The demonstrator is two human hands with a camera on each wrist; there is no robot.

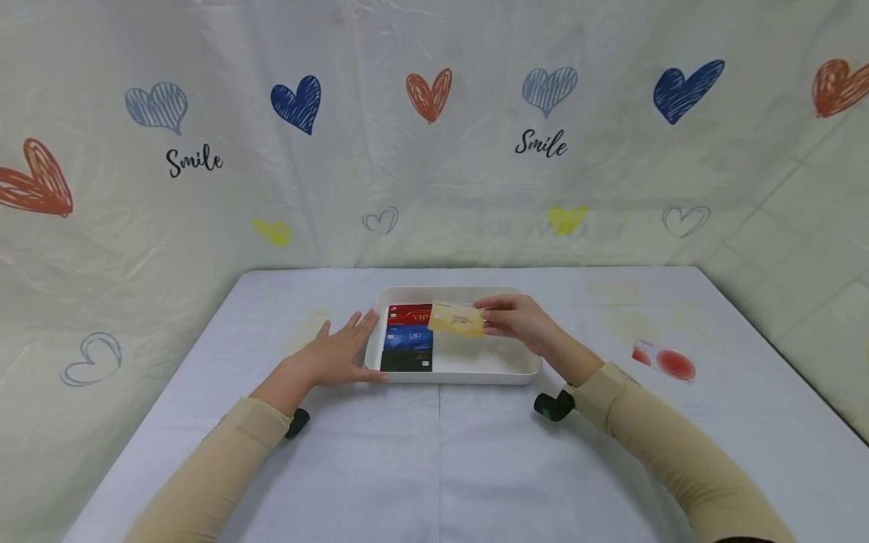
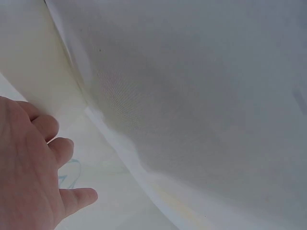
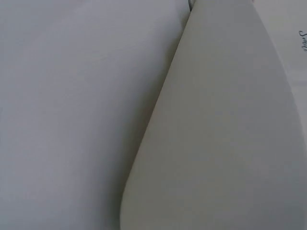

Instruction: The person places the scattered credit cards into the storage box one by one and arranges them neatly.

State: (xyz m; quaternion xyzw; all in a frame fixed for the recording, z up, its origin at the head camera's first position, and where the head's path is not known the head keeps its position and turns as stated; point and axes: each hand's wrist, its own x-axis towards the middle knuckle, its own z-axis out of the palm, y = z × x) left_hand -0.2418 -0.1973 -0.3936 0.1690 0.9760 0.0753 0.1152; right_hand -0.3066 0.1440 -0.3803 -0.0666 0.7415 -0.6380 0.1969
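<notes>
A white tray [image 1: 489, 369] sits on the table, with a red VIP card [image 1: 407, 314], a blue VIP card [image 1: 407, 337] and a black card [image 1: 406, 361] lying in its left part, one below another. My right hand [image 1: 514, 320] pinches a gold card [image 1: 456, 320] by its right end, above the tray beside the red and blue cards. With fingers spread, my left hand [image 1: 339, 353] rests at the tray's left edge. The left wrist view shows part of that hand [image 2: 29, 167]. In the right wrist view the tray's pale outer side [image 3: 216, 129] fills much of the picture, and the hand is hidden.
To the right of the tray, a white card with red circles [image 1: 665, 360] lies on the white-covered table [image 1: 407, 460]. Behind the table hangs a pale sheet [image 1: 468, 181] printed with hearts. A black wrist device [image 1: 554, 406] shows at the right cuff.
</notes>
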